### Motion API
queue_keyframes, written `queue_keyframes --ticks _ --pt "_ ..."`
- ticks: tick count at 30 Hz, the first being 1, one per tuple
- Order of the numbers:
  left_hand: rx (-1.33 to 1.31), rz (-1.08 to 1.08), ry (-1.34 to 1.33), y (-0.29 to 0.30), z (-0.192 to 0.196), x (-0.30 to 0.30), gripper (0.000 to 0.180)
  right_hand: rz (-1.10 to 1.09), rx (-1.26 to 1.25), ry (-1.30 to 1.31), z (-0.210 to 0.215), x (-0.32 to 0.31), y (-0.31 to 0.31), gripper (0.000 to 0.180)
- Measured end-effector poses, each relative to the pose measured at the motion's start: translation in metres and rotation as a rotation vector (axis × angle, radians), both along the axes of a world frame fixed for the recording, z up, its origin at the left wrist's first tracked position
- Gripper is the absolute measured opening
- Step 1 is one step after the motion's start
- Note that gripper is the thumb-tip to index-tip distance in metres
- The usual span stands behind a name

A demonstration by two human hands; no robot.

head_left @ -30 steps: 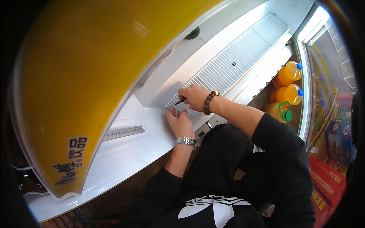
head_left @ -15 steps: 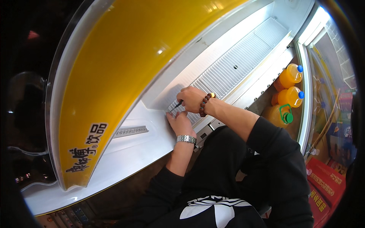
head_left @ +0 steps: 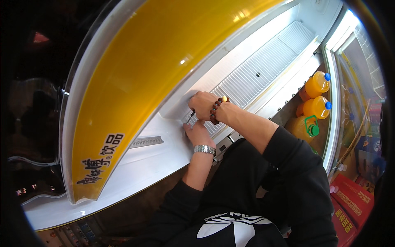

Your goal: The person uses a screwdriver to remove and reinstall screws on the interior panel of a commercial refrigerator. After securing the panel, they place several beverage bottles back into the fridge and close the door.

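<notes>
- White slotted vent grille [head_left: 263,70] at the top of a drinks cooler, its long axis running from lower left to upper right; the work happens at its lower-left end.
- Right hand [head_left: 203,105], with a bead bracelet [head_left: 214,110], is curled closed around a thin dark tool [head_left: 191,115], probably a screwdriver, though only a short stub shows below the fist.
- The tool slants down and left from the fingers, its tip meeting the grille's near end.
- Left hand [head_left: 198,133], with a metal wristwatch [head_left: 204,149], lies flat just below the tool tip, fingers together and pressed on the white panel [head_left: 148,164], holding nothing.
- The right hand is the nearer to the tool tip; the two hands almost touch.
- Count: one grille, one tool, three orange drink bottles [head_left: 316,84] on the shelf at right, well apart from the hands.
- A yellow curved sign panel [head_left: 135,82] arches over the work area.
</notes>
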State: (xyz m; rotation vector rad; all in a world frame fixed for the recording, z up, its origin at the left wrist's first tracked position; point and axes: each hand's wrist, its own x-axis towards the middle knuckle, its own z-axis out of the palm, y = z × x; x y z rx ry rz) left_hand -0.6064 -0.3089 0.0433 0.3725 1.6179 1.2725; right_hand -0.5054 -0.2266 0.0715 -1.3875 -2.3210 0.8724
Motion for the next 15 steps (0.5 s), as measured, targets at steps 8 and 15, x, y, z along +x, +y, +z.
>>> queue_keyframes --ticks 8,15 --pt "-0.083 -0.048 0.065 0.004 0.02 0.008 0.101 -0.018 -0.048 0.065 -0.021 0.001 0.0 0.015" --pt "-0.1 -0.118 0.142 0.007 0.011 0.002 0.095 -0.087 -0.097 0.12 -0.037 0.003 -0.005 0.012"
